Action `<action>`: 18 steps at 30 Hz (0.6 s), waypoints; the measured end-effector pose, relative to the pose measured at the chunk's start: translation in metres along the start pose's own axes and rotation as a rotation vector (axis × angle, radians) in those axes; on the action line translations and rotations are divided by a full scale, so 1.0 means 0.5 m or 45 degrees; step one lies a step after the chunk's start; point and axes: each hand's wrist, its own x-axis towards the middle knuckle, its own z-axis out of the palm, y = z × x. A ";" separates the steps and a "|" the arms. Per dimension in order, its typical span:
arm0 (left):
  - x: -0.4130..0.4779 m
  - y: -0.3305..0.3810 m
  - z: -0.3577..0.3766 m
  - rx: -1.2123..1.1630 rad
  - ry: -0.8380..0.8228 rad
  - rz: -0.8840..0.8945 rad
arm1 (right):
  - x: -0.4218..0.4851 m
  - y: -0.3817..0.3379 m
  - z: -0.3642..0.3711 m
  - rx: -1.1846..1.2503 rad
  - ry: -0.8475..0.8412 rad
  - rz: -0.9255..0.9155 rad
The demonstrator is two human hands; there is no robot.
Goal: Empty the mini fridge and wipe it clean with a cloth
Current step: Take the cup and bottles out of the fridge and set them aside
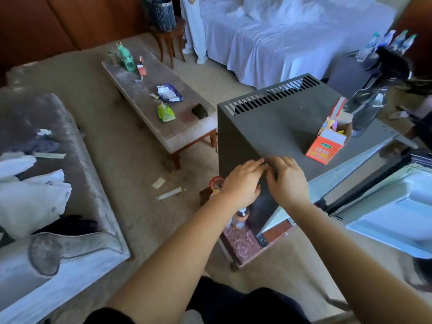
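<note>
Together, left hand (242, 183) and right hand (289, 181) press mini fridge's (280, 127) top corner (nearest).

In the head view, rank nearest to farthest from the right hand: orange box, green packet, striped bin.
From the right hand:
1. Orange box, on the fridge top.
2. Green packet, low table, left.
3. Striped bin, far back on stool.

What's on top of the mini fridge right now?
An open orange carton of packets and, beside it, a clear spray bottle stand on the mini fridge. The left hand and right hand touch its near corner; whatever lies under the fingers is hidden.
</note>
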 end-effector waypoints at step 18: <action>0.112 -0.692 -0.349 -0.057 -0.041 -0.612 | 0.421 -0.273 0.366 0.018 -0.187 0.095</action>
